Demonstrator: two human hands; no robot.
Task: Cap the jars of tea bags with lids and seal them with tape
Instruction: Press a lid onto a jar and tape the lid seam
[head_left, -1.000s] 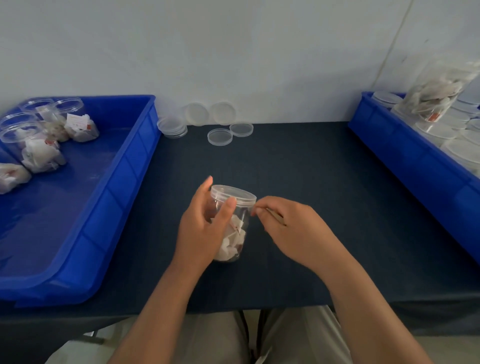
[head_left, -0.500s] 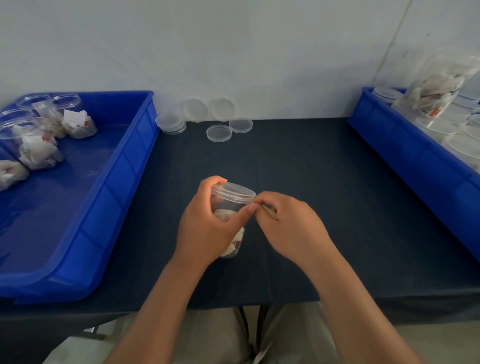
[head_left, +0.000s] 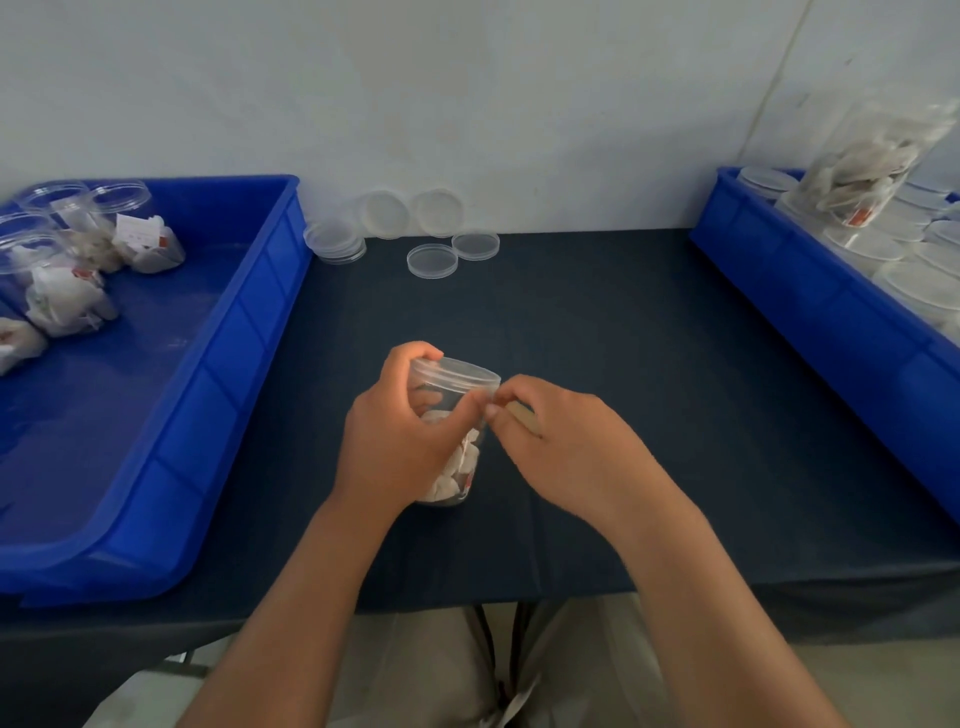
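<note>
– Jar of tea bags (head_left: 451, 447), where is it?
– Near the middle of the dark table (head_left: 649, 364), a little toward the near edge, between both hands.
– Which way does it point?
– It stands upright, long axis up and down, mouth upward, with a clear lid (head_left: 457, 371) on top.
– And the left hand (head_left: 392, 441)?
– Wrapped round the jar's left side: fingers curl over the far rim of the lid, thumb lies across the near wall.
– The right hand (head_left: 569, 449)?
– Fingertips pinched narrow just beside the lid's right edge, holding a tan strip (head_left: 523, 419).
– Anything else?
– Loose lids (head_left: 432, 261) lie at the far edge by the wall; a blue bin (head_left: 234, 364) on the left holds open jars (head_left: 62, 280), and another blue bin (head_left: 810, 322) on the right holds lidded ones
</note>
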